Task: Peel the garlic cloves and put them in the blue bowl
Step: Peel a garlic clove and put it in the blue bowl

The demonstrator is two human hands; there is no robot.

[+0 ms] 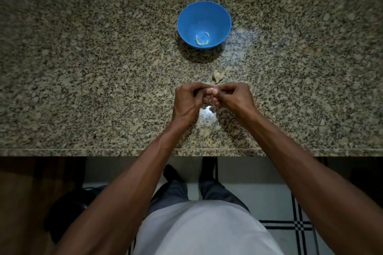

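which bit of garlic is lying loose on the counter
The papery garlic piece just beyond the hands; the other pieces lie inside the blue bowl.

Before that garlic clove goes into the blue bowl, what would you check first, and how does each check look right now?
1. Clove held: ok. The left hand and right hand both pinch a garlic clove between their fingertips.
2. Clove fully peeled: cannot tell; the fingers hide most of it.
3. Blue bowl upright and within reach: ok, straight ahead on the granite counter.
4. Room in the bowl: ok; only a few peeled cloves lie at the bottom.
5. Path to the bowl: ok; only a garlic skin lies between.
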